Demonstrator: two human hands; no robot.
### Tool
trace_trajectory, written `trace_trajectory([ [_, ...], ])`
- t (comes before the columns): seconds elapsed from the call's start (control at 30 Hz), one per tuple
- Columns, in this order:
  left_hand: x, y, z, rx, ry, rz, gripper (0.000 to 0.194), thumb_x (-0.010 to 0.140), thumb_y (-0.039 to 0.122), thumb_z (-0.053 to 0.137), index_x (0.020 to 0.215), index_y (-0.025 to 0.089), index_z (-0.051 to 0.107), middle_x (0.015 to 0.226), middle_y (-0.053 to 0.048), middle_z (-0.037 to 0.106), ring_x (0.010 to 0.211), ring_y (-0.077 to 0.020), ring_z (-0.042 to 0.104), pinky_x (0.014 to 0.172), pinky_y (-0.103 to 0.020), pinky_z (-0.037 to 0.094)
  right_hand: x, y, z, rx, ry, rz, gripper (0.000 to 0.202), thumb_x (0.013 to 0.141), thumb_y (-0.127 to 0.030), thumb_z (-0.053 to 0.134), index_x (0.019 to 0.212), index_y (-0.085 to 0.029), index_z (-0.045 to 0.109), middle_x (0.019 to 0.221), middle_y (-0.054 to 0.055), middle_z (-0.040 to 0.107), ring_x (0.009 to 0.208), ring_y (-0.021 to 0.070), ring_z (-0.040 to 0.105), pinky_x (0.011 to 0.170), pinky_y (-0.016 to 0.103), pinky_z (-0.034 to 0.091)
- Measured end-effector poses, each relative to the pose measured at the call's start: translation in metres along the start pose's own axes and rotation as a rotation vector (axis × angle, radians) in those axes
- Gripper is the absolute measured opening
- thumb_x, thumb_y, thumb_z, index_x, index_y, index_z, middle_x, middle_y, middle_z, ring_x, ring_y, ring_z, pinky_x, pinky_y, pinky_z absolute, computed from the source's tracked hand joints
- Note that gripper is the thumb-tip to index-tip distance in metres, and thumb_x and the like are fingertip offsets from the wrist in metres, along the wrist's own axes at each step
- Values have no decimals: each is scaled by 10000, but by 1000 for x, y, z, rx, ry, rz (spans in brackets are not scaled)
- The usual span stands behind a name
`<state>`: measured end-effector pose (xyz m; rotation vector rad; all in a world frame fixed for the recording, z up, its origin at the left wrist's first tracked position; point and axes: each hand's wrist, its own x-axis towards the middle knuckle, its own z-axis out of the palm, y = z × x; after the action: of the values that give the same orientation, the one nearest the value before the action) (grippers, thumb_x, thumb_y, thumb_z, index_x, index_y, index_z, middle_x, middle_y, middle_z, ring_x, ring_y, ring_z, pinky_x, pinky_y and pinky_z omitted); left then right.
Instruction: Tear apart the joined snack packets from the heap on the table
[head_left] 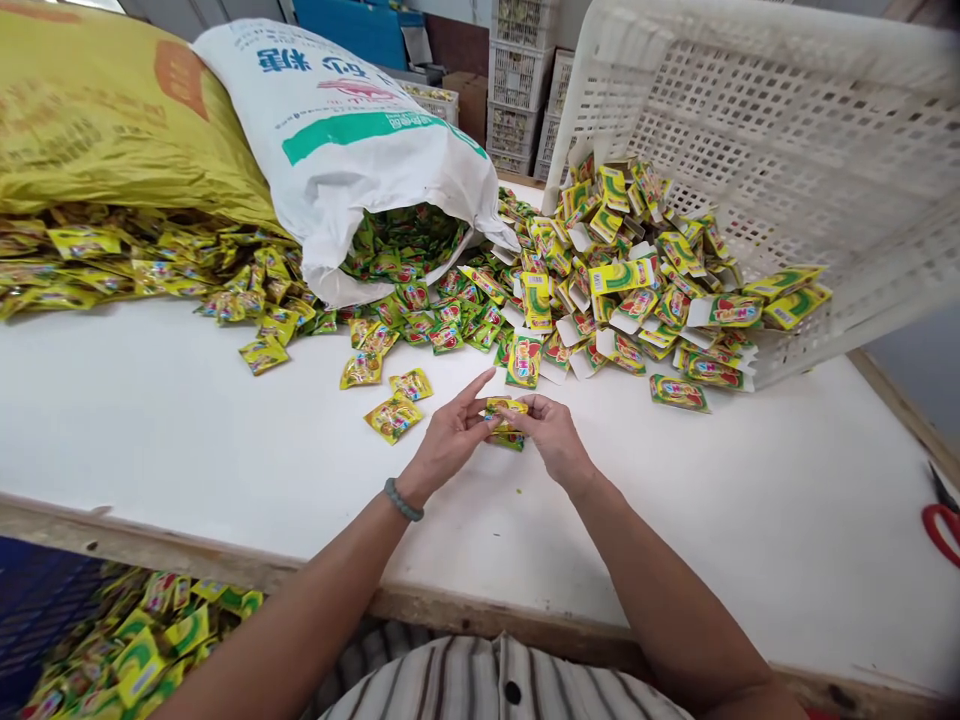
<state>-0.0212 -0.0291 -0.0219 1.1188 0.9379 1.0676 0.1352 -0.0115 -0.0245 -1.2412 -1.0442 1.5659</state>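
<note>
We pinched a yellow packet (505, 407) between left hand (450, 433), index finger extended, and right hand (553, 433), fingers curled; white sack (375, 150) lay at eleven o'clock, crate (742, 130) at one.

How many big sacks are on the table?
2. The yellow sack is at the far left, and the white sack lies beside it, to its right, with its open end toward you. I can't see any more, but one could be hidden behind them.
</note>
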Motion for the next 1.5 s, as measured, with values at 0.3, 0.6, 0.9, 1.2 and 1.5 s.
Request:
trace_trajectory([
  [0.3, 23, 3, 2, 790, 211, -58, 465, 708, 383, 734, 1124, 202, 628, 976, -73, 630, 754, -207, 609, 689, -319, 461, 13, -7, -38, -315, 253, -136, 418, 590, -527, 781, 765, -164, 669, 649, -10, 617, 620, 144, 533, 586, 275, 401],
  [0.6, 32, -21, 12, 605, 243, -141, 212, 671, 256, 709, 684, 215, 502, 666, 6, 587, 690, -189, 572, 659, -308, 435, 15, 2, -40, -234, 110, -57, 453, 569, -545, 782, 786, -169, 655, 694, 10, 643, 655, 164, 577, 617, 283, 446],
  [0.9, 24, -12, -1, -157, 245, -192, 433, 553, 230, 803, 887, 179, 531, 635, 40, 644, 595, -115, 585, 619, -250, 448, 9, 1, -28, -394, -50, -54, 311, 689, -459, 693, 815, -177, 654, 661, -16, 593, 629, 138, 530, 588, 256, 396],
  [1.2, 23, -12, 1, -202, 178, -179, 502, 526, 187, 848, 947, 166, 577, 782, 26, 652, 700, -115, 623, 688, -264, 482, 13, 19, -17, -575, 124, -148, 214, 728, -367, 642, 875, -212, 624, 701, -19, 597, 656, 151, 539, 634, 282, 440],
  [1.5, 35, 6, 3, -158, 193, -183, 493, 496, 192, 846, 907, 163, 575, 750, 17, 660, 652, -120, 606, 640, -262, 451, 10, 3, -27, -156, -120, 46, 438, 629, -421, 768, 968, -176, 639, 874, 36, 683, 800, 180, 633, 697, 292, 490],
])
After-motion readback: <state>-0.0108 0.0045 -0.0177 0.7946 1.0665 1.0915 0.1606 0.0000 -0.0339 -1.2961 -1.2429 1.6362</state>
